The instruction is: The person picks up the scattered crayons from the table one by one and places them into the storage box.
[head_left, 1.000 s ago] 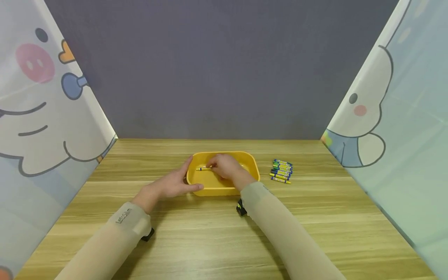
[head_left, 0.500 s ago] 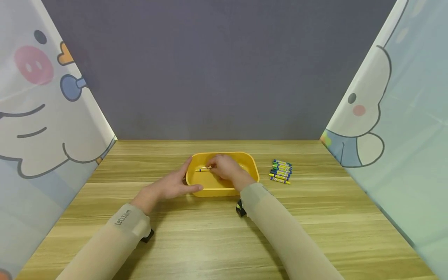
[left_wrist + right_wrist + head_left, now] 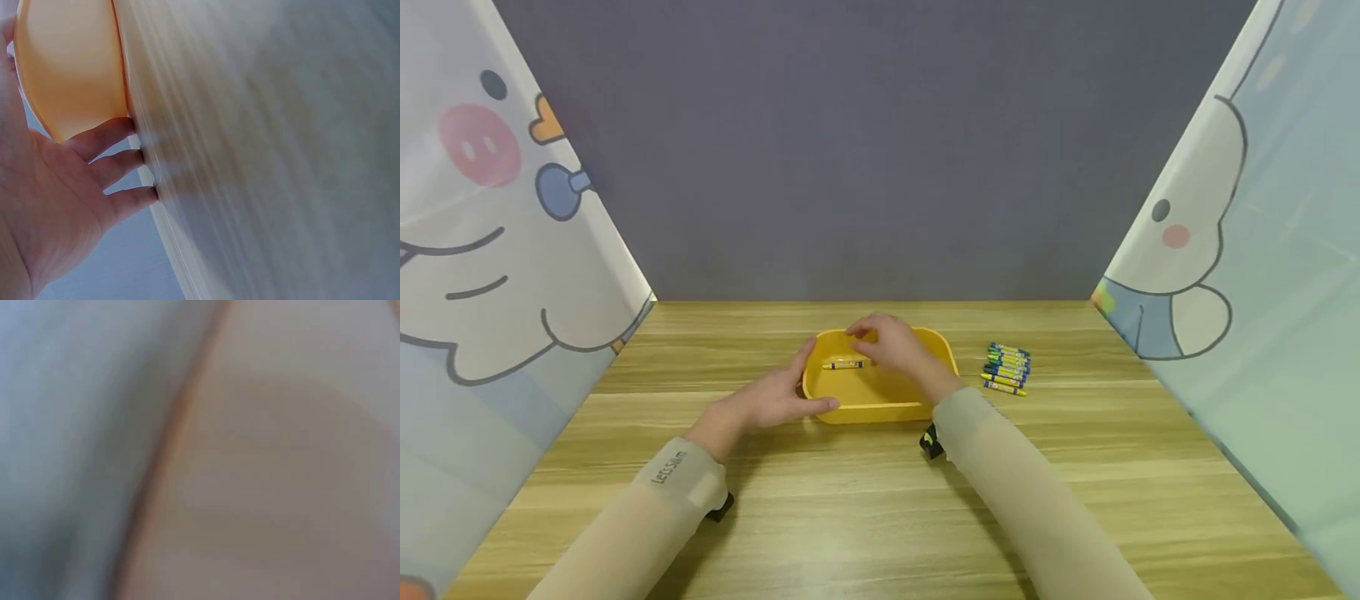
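Observation:
A yellow plastic bin [image 3: 880, 412] sits on the table. Inside, near its back left, lies one yellow crayon [image 3: 842, 365] with blue bands. My left hand [image 3: 775, 397] rests against the bin's left end, its thumb along the front rim. In the left wrist view, the straight fingers [image 3: 117, 167] of that hand reach down beside the bin's wall to the tabletop. Above the bin's back part hovers my right hand [image 3: 891, 342], fingers loosely bent and nothing between them, just up and right of the crayon. The right wrist view is badly blurred.
Several crayons [image 3: 1007, 367] in yellow, green and blue lie in a stacked row on the wooden table [image 3: 820, 508], right of the bin. A dark grey panel [image 3: 880, 150] stands behind, with cartoon-printed sheets [image 3: 1262, 275] along both sides.
My right hand has lifted off the crayon and drawn slightly up and right, leaving the crayon in full view on the bin's floor. The left hand keeps its place at the bin.

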Demonstrator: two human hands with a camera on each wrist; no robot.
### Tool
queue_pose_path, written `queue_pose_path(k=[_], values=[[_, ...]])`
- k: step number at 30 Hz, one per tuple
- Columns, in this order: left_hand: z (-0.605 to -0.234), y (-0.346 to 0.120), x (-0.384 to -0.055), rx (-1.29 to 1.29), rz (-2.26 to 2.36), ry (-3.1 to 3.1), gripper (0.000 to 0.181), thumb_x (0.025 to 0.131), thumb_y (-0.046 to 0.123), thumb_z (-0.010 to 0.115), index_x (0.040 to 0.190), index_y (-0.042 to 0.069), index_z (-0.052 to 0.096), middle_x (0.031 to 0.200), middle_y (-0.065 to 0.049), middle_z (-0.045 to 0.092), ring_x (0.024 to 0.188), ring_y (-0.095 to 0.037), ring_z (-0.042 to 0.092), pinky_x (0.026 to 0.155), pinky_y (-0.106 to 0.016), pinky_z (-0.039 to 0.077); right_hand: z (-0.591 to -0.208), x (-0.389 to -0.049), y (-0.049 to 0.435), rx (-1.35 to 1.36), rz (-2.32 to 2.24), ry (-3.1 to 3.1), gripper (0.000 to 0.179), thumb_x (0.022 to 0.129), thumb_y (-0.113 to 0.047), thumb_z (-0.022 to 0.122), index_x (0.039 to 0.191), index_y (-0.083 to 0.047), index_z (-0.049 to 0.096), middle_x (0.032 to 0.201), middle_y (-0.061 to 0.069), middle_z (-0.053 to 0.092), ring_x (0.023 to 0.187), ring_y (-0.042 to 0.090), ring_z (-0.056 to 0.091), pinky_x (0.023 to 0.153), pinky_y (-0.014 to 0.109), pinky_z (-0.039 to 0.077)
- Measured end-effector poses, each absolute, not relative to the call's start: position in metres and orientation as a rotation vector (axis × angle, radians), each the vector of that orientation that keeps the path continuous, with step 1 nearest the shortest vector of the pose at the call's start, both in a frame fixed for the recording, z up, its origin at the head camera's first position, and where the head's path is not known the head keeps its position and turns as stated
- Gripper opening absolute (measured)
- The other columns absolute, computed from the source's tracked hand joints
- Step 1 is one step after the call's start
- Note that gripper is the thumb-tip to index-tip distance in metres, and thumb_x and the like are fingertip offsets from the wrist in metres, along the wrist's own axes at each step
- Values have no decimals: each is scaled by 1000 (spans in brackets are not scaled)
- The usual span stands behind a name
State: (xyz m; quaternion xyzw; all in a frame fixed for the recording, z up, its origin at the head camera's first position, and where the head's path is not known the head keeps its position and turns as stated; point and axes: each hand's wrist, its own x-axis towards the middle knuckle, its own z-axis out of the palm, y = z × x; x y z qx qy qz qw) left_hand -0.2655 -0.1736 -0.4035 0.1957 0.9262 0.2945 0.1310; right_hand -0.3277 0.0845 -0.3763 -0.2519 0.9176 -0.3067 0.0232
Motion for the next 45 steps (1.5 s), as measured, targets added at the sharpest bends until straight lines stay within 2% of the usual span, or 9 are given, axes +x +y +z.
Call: queue_pose_path(k=[7,13,16,19,23,28,35,42,45], values=[[-405,-172,-267,559,850,2703,131,92,80,70,177,26,-14,172,-29,41,148,-44,56,124,-63,42,-349,-319,150,-736,-1088,2865,32,113,-28,65,140,-13,75,134,12,70,85,41,75,71,34,60],[-404,-173,-268,568,792,2723,130,92,82,66,177,26,-14,173,-31,36,152,-50,49,126,-65,39,-346,-304,223,-654,-1109,2866,30,111,-22,67,138,-10,75,134,18,71,78,29,72,75,45,64],[-404,-173,-267,567,796,2720,130,92,82,67,177,27,-14,176,-30,31,154,-51,47,128,-66,37,-354,-299,256,-657,-1070,2844,30,109,-16,69,136,-6,76,132,23,73,78,32,73,75,49,65],[-405,-173,-266,563,800,2717,129,93,82,67,177,28,-15,177,-28,29,154,-50,47,128,-65,37,-364,-294,283,-643,-997,2810,30,107,-12,72,135,-3,76,132,24,73,77,33,71,72,41,64],[-406,-173,-265,560,804,2705,129,93,81,67,177,28,-15,176,-29,30,154,-50,48,128,-65,36,-374,-285,309,-621,-920,2757,29,104,-8,73,132,-2,78,129,22,76,74,25,67,67,31,57],[-407,-174,-265,563,803,2698,127,94,82,66,176,30,-17,176,-31,30,153,-51,49,128,-65,37,-382,-279,326,-613,-829,2744,24,103,-9,75,125,-5,82,125,18,79,81,18,70,71,34,59],[-407,-174,-263,557,806,2699,128,94,82,65,176,29,-17,176,-31,31,154,-50,48,128,-65,36,-392,-281,331,-623,-714,2775,24,99,-7,77,121,-7,84,120,14,79,77,9,65,71,26,55],[-407,-174,-261,549,816,2701,128,93,81,66,176,28,-16,176,-30,31,155,-50,46,129,-65,36,-393,-279,328,-681,-709,2771,27,95,-2,77,121,-4,83,99,5,78,75,9,59,66,24,49],[-407,-174,-262,551,815,2706,128,94,81,66,176,29,-16,176,-30,30,156,-50,45,129,-65,35,-393,-279,328,-681,-691,2789,26,95,-3,78,120,-6,84,98,3,77,77,10,59,67,25,48]])
